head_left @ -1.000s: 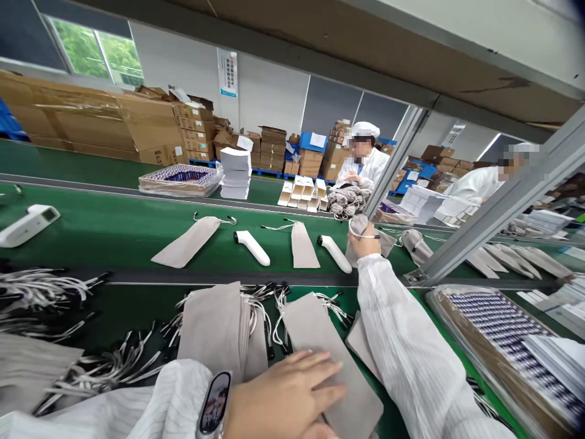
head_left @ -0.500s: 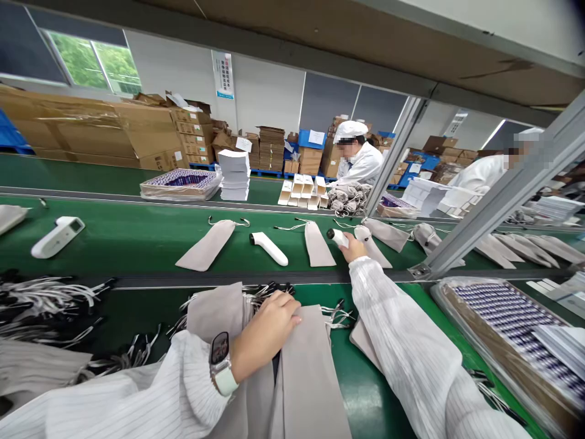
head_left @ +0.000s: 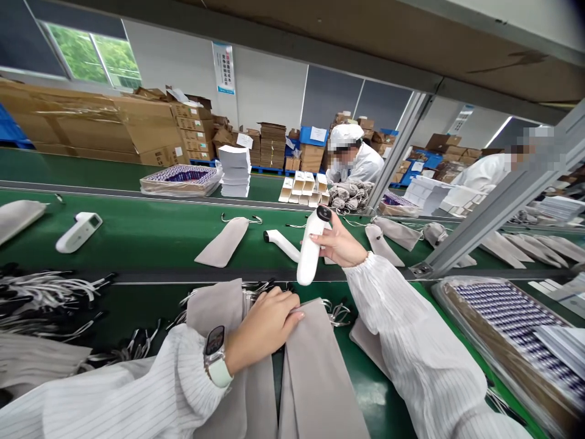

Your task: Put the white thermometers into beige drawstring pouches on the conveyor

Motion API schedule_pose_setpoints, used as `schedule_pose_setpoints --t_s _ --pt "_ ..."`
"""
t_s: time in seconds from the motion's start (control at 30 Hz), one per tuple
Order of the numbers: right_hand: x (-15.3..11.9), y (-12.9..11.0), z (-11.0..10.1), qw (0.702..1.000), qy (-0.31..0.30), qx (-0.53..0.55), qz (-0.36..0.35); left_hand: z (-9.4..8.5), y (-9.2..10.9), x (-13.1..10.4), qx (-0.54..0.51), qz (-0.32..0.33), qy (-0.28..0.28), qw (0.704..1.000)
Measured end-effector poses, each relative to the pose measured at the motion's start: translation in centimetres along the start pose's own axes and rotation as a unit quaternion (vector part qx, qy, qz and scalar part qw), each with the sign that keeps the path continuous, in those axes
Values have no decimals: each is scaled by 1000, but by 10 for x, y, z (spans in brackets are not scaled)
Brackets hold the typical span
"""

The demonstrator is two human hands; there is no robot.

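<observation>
Bright, mostly even indoor light, daylit foliage showing vivid through the window (head_left: 94,58) at upper left; underside of the overhead shelf (head_left: 365,39) dim by contrast, a soft pale glare on the green tabletop (head_left: 375,390) low and right of centre. White handheld device (head_left: 309,259) reads fairly sharp, its body pale with little detail. Wide-angle stretch toward the edges, top right corner dark, far cartons (head_left: 148,131) softer, pixel blocks masking parts of two co-workers (head_left: 368,164).

left hand (head_left: 267,320): palm down, loosely curled; right hand (head_left: 342,242): gripping, farther forward
</observation>
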State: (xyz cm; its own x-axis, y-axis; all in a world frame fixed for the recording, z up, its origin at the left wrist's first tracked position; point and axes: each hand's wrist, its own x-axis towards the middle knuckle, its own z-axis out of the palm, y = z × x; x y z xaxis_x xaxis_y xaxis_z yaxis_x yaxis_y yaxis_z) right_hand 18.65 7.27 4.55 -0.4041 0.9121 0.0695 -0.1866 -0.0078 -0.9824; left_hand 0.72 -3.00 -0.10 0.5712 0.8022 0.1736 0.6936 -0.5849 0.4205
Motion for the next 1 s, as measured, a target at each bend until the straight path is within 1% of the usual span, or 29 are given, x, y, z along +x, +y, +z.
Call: schedule_pose_setpoints --t_s 0.13,0.2,0.27,0.37,0.43,0.47,0.53,0.57,0.6,0.7,0.77,0.8,0.83,0.87,0.9,0.97,1.0 --pt "-4 -1 8 999 -29 -28 18 -11 4 2 -73 -34 40 996" --pt "-6 -1 10 997 -63 -31 37 -15 5 3 -107 -47 57 991" --pt "-8 0 14 990 -115 -46 74 -18 5 4 -134 -55 93 985" --pt "-11 4 21 960 -215 -116 136 -21 3 5 -145 -67 165 973" --pt "-12 8 25 935 -266 -172 159 -23 1 5 -138 -70 183 971" --pt "-12 11 26 926 -278 -196 166 -25 0 6 -134 -69 185 971" --pt "-10 15 28 918 -269 -240 163 -30 -1 7 -128 -65 185 972" --pt "-10 16 28 919 -256 -259 148 -33 -1 7 -125 -64 188 972" --pt "-10 16 29 924 -241 -273 119 -36 -1 7 -121 -64 193 972" --pt "-12 14 34 939 -191 -285 -31 -45 0 8 -115 -66 207 969" --pt "-14 12 40 944 -121 -282 -121 -48 1 7 -121 -67 206 969" --pt "-15 12 42 946 -84 -277 -148 -49 1 7 -125 -67 199 970" --pt "-16 12 45 948 -59 -269 -162 -48 2 7 -128 -66 192 971" --pt "-17 13 48 952 -52 -255 -163 -48 2 7 -129 -63 188 972" --pt "-18 14 50 956 -65 -241 -153 -47 1 7 -129 -61 189 972" --pt "-19 15 53 961 -118 -228 -103 -47 -1 9 -127 -61 201 969" --pt "-18 15 51 960 -129 -236 -80 -48 -3 9 -126 -67 214 966"
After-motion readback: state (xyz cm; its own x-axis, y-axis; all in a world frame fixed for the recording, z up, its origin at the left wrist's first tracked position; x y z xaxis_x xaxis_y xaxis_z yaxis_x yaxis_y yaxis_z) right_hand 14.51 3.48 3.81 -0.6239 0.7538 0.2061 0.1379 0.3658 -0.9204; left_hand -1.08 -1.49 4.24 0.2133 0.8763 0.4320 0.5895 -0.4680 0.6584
